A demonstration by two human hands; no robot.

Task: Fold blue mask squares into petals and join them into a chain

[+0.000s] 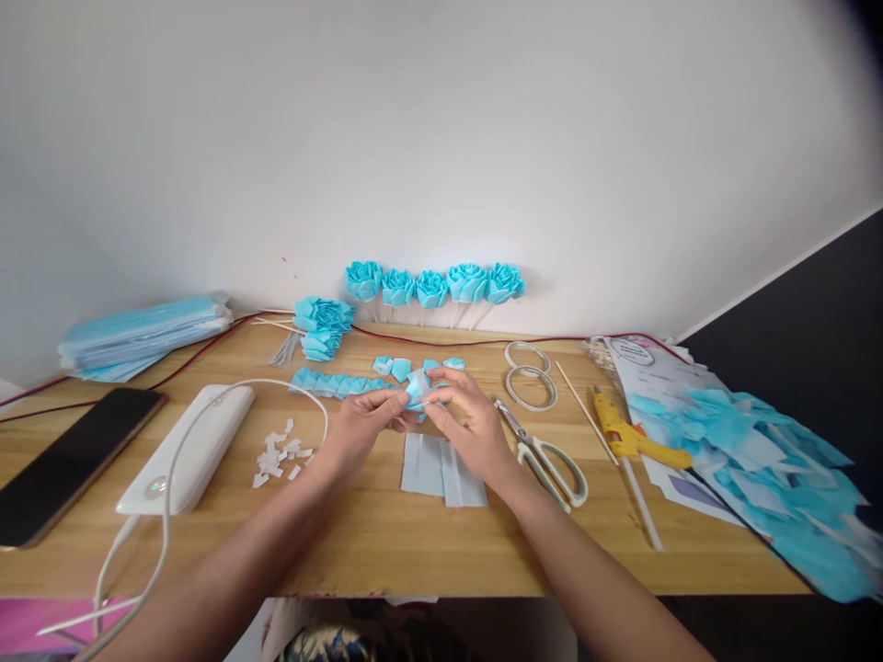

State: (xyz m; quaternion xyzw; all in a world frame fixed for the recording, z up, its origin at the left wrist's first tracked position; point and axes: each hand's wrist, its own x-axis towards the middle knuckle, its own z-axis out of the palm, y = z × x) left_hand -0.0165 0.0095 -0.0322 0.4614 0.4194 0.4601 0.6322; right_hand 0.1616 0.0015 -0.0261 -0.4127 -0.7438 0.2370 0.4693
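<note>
Between my two hands, over the middle of the table, is a folded light-blue fabric petal [417,386]. My left hand [369,416] pinches its left side with thumb and fingers. On the other side my right hand [469,418] has its fingertips closed on the petal's edge. Just behind, several small folded petals [401,370] lie in a row. A longer row of overlapping blue petals [335,383] stretches off to the left of my hands. Below them, flat pale-blue fabric pieces [431,467] lie on the wood, partly under my right wrist.
Finished blue flowers [432,289] on sticks lean against the wall. Scissors [544,460], tape rolls [531,388] and a yellow glue gun [631,437] lie right, beside heaped blue fabric [765,469]. White paper bits [280,455], a power bank [189,450], phone [75,464] and stacked masks [144,333] are left.
</note>
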